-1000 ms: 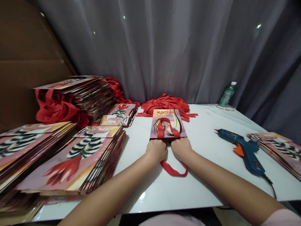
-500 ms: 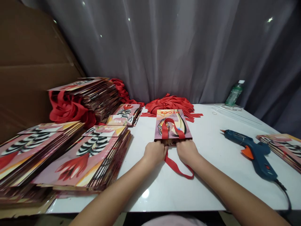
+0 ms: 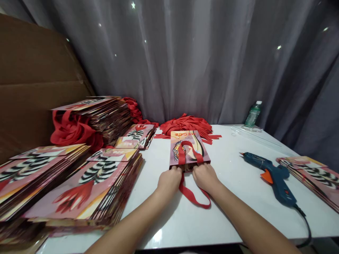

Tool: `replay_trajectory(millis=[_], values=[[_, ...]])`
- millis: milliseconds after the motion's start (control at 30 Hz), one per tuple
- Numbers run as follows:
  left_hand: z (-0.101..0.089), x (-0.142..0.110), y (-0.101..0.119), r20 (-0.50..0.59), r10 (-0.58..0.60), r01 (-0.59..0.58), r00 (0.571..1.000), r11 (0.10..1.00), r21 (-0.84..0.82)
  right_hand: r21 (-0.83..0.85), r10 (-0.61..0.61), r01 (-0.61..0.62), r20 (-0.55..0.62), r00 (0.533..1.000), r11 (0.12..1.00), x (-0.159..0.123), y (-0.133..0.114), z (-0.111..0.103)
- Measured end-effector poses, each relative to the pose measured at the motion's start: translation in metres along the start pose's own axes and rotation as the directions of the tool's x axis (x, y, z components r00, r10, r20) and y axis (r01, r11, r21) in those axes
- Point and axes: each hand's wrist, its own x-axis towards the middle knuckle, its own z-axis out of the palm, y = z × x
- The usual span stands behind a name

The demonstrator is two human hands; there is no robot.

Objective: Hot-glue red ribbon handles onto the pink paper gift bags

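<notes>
A printed paper gift bag [image 3: 174,141] lies on the white table with its opening towards me. One red ribbon handle [image 3: 187,143] loops over its upper face, and another red ribbon handle [image 3: 194,201] hangs out onto the table between my forearms. At the left side of the opening is my left hand [image 3: 169,181], its fingertips reaching inside the bag. My right hand [image 3: 205,176] is at the right side of the opening in the same way. Both hands look curled at the bag's edge, with their fingertips hidden inside it.
Stacks of folded bags [image 3: 97,183] fill the left side beside a cardboard sheet [image 3: 39,88]. Red ribbons [image 3: 188,123] are heaped behind the bag. To the right lie a blue glue gun [image 3: 272,176] with a cord, more folded bags [image 3: 315,176] and a green bottle [image 3: 253,114].
The view has tilted and shifted a little, so everything sits slightly lower and further left. Both hands stay at the bag's opening.
</notes>
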Motion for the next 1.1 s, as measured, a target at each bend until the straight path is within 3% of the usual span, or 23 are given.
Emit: replay_trajectory(millis=[433,1100], values=[[0.016,0.021,-0.013,-0.059,0.189,-0.194,0.98,0.975,-0.106,0.176,-0.007,0.012,-0.03,1.0,0.984,0.012,0.006,0.013],[0.013,0.027,-0.016,-0.11,0.109,-0.128,0.988,0.973,-0.19,0.273,-0.002,0.002,-0.002,1.0,0.962,0.016,0.006,0.009]])
